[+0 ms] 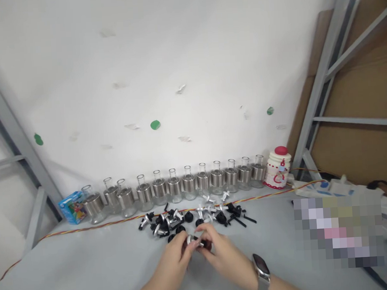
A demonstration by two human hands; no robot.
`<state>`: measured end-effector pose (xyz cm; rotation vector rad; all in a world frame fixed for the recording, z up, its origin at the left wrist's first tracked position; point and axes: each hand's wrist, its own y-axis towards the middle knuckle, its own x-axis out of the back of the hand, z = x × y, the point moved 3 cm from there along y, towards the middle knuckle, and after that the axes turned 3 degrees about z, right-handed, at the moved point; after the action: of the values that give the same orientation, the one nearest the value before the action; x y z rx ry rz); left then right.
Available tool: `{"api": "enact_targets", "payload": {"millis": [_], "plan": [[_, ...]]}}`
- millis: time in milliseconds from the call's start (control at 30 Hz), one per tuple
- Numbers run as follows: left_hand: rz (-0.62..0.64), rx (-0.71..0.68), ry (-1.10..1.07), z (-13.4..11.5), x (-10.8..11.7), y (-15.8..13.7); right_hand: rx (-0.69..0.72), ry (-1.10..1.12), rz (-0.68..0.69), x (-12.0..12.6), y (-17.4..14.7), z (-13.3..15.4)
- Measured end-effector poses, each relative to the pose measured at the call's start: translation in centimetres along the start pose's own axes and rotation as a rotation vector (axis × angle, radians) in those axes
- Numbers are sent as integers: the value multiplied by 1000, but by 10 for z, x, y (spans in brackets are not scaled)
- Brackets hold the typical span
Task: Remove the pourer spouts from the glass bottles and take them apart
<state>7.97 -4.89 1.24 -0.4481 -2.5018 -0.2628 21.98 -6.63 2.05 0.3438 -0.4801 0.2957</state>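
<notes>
Near the front middle of the table, my left hand (179, 250) and my right hand (216, 247) meet, both with fingers closed. Between them is a small silver-and-black bottle pourer (190, 239), its silver end by my left fingers. My right fingertips pinch at its dark end; whether that is a separate part I cannot tell, as fingers hide much of it. Just beyond my hands lies a loose spread of black stoppers (188, 217), silver spouts (209, 209) and thin black tubes (249, 219).
A row of glass bottles with steel sleeves (174, 185) lines the wall. Left of it stands a blue box (72, 208), right of it a white jar with a red lid (278, 168). A twisted wire (119, 218) crosses the table. Power strips (340, 187) lie at right.
</notes>
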Motion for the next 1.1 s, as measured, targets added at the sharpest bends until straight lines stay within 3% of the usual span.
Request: {"api": "enact_targets", "payload": {"millis": [133,267,333,433,533,667,733,933,1100], "plan": [[34,334,-502,14,-4,10,70,187,-153,5,0,0],[66,532,-863,11,-13,9,29,278,-103,6,1,9],[121,575,-925,9,-19,6,0,270,-25,3,2,15],[189,636,-828,9,-26,2,-15,257,25,0,2,19],[175,559,-597,7,-22,1,-33,250,-7,-2,3,13],[-15,321,-391,1,-10,-2,-100,293,-62,-6,5,-4],[-50,251,-364,-1,-9,-5,-108,324,-49,-8,5,-7],[-29,212,-392,2,-15,-7,-79,244,-29,-7,4,2],[17,170,-268,1,-9,-3,-48,205,29,-2,1,8]]}}
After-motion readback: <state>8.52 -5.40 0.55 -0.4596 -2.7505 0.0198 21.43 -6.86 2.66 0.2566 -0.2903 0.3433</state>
